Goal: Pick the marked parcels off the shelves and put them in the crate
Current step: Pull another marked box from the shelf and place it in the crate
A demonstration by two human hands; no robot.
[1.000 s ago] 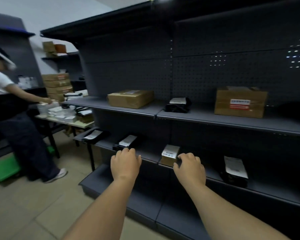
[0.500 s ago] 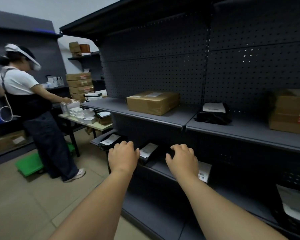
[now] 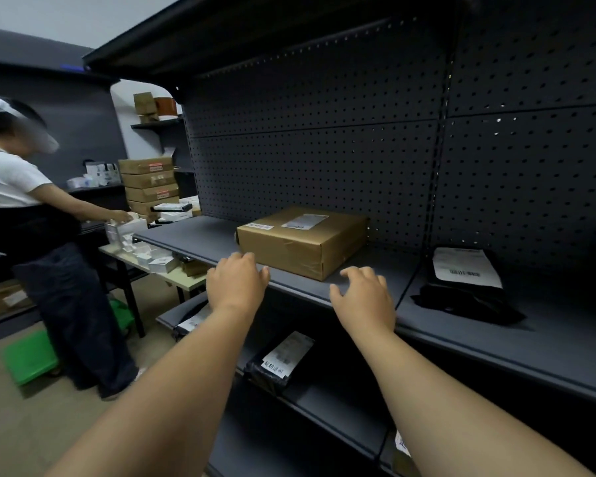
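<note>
- Head view: the left hand and right hand hovered at the shelf edge, fingers loosely curled, holding nothing.
- A brown box sat on that shelf just beyond them; a black bag lay to its right.
- Another person stood at a desk.

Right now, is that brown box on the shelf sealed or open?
Sealed: the brown box lies flat on the shelf, flaps down, with tape across its front.
</note>
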